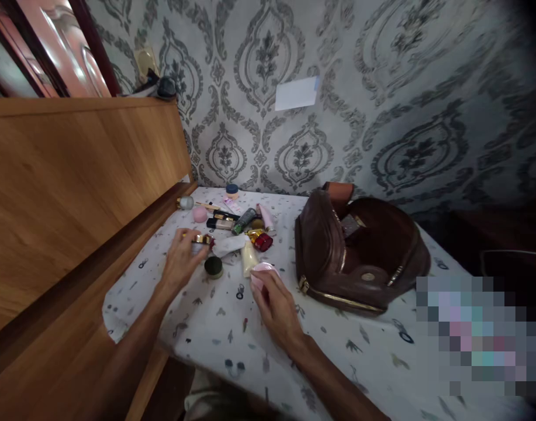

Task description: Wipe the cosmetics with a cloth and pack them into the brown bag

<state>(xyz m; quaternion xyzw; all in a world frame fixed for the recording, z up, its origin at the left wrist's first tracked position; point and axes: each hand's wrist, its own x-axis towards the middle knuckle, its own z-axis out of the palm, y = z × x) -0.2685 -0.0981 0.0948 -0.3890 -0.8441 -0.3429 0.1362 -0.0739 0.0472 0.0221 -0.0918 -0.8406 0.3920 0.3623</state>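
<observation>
At centre, the left hand [180, 257] clasped a gold-topped jar [200, 243], the right hand [276, 307] a round pink item [266, 268]. Grey damask wallpaper [268, 140] rose above white printed tablecloth [224, 327].

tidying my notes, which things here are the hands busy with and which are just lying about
Apparently in use:
gold-topped container, held in the left hand
pink round item, touched by the right hand
cream-coloured tube and dark-lidded jar, near the hands

Apparently just lying about:
open brown bag
blue-lidded jar
pink ball-shaped item
red container
</observation>
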